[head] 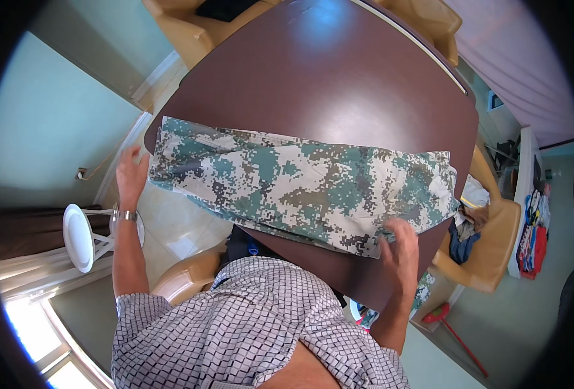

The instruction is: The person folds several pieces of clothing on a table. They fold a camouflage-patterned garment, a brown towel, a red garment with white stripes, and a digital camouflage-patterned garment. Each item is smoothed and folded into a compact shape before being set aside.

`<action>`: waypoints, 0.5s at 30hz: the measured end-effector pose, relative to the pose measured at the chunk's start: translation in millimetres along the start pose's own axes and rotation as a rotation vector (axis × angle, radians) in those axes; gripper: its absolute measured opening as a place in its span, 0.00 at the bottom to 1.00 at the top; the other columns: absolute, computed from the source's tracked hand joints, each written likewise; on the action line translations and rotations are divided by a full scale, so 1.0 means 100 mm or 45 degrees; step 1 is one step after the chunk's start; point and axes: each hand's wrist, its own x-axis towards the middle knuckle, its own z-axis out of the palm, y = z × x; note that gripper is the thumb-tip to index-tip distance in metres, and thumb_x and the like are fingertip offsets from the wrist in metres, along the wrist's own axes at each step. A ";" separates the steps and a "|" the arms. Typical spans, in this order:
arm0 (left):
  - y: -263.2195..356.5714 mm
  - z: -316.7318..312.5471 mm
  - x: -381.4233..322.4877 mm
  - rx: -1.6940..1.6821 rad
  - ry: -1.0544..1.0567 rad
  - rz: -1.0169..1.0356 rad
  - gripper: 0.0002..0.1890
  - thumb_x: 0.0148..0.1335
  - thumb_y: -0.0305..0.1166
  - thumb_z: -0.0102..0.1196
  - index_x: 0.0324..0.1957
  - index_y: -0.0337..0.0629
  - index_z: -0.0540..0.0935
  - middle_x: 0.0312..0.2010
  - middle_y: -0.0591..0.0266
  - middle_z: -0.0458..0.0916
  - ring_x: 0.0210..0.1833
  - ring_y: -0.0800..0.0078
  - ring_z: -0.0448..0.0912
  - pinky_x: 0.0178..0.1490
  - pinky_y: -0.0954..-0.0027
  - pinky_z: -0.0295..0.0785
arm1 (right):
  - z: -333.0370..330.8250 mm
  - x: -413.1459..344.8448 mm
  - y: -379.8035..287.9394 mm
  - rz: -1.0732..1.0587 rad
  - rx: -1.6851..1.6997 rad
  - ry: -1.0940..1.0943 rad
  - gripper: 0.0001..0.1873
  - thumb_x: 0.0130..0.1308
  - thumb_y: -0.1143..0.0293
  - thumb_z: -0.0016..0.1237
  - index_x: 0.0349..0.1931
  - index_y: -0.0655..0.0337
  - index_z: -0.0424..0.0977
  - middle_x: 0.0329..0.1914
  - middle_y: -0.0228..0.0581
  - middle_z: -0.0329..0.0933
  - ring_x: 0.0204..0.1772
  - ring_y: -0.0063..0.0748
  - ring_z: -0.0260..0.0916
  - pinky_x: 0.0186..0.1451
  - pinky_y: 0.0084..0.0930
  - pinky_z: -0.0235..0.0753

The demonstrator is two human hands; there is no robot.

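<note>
A pair of camouflage trousers, folded lengthwise, lies across the dark brown table. Its pattern mixes green, beige, brown and black digital blocks. The left end and part of the lower side hang past the table's edge. Just beyond that left end is my left hand, fingers apart and holding nothing. My right hand is over the lower right part of the cloth, with thumb and fingers spread. Its fingertips are at the fabric; whether they touch it is hard to tell.
Tan armchairs stand around the table; the right one bears a heap of clothes. At left are a white round stool and a wall socket with a cord. A red-handled broom lies at lower right.
</note>
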 end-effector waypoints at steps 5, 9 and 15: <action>1.10 0.20 0.66 -0.141 -0.203 0.531 0.19 0.75 0.33 0.64 0.66 0.44 0.82 0.59 0.41 0.86 0.58 0.42 0.86 0.62 0.49 0.82 | 0.44 1.29 0.10 -0.339 -0.016 0.218 0.17 0.69 0.83 0.53 0.56 0.61 0.79 0.61 0.53 0.83 0.66 0.59 0.78 0.73 0.48 0.74; 0.76 0.56 1.10 0.236 -0.061 0.131 0.23 0.77 0.37 0.61 0.70 0.45 0.79 0.61 0.38 0.84 0.60 0.39 0.85 0.62 0.43 0.81 | 0.71 1.80 0.76 -0.177 -0.264 0.409 0.18 0.70 0.82 0.54 0.59 0.60 0.81 0.63 0.52 0.83 0.67 0.58 0.79 0.72 0.49 0.76; 0.53 0.26 1.21 -0.550 -0.487 -0.528 0.22 0.75 0.43 0.65 0.61 0.35 0.84 0.33 0.64 0.88 0.20 0.79 0.79 0.22 0.73 0.71 | 0.52 1.49 1.65 0.231 -0.250 0.770 0.16 0.76 0.75 0.52 0.61 0.67 0.80 0.61 0.55 0.83 0.63 0.57 0.79 0.70 0.47 0.76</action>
